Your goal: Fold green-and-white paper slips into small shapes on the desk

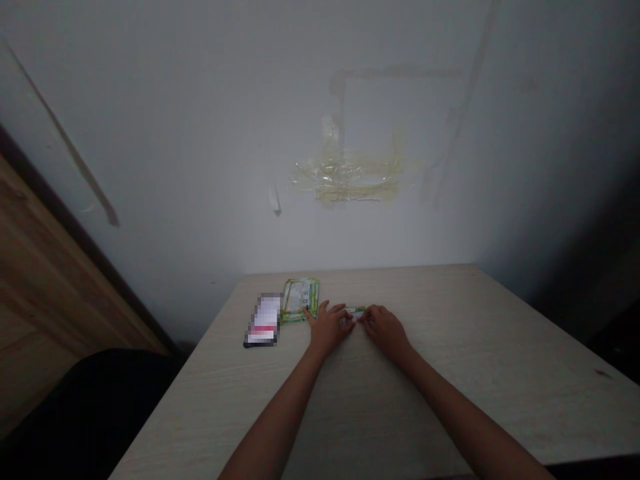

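A small green-and-white piece (pixel 357 310), partly hidden, is between the left hand (pixel 327 328) and right hand (pixel 390 331).

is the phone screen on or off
On: the phone shows a bright, whitish face with a pink band, though it is too pixelated to read.

The only view looks from the person's head, above the near side of the bench (pixel 480 347), facing forward and down over it toward the wall (pixel 200 147) behind, far enough back to show the bench's whole far edge.
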The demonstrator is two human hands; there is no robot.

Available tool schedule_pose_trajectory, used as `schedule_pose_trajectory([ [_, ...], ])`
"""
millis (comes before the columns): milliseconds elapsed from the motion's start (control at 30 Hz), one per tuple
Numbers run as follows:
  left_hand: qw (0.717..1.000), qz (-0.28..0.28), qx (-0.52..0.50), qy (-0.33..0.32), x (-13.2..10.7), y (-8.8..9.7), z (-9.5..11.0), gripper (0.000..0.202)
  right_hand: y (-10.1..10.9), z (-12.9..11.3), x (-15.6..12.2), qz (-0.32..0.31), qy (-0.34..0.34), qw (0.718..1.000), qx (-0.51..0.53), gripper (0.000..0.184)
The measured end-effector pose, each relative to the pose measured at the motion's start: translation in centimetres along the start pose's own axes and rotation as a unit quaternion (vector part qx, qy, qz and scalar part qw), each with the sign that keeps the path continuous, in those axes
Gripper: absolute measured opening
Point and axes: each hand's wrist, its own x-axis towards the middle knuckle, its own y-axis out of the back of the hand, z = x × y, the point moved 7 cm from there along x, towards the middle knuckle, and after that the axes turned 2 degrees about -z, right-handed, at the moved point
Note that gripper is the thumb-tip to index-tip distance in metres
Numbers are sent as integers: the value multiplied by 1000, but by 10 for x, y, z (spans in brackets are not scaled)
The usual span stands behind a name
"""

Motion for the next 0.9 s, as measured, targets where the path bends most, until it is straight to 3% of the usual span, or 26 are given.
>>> schedule_pose_trajectory([
  [533, 1000, -11, -5, 3, 0, -1, 0, 20, 7, 14, 5, 30, -84, 993, -74, 10],
  [733, 1000, -5, -1, -5, -3, 1, 2, 19, 6, 14, 4, 30, -69, 997, -37, 8],
  [900, 1000, -15, 0, -19, -4, 3, 3, 22, 4, 19, 4, 34, -48, 997, 53, 7],
])
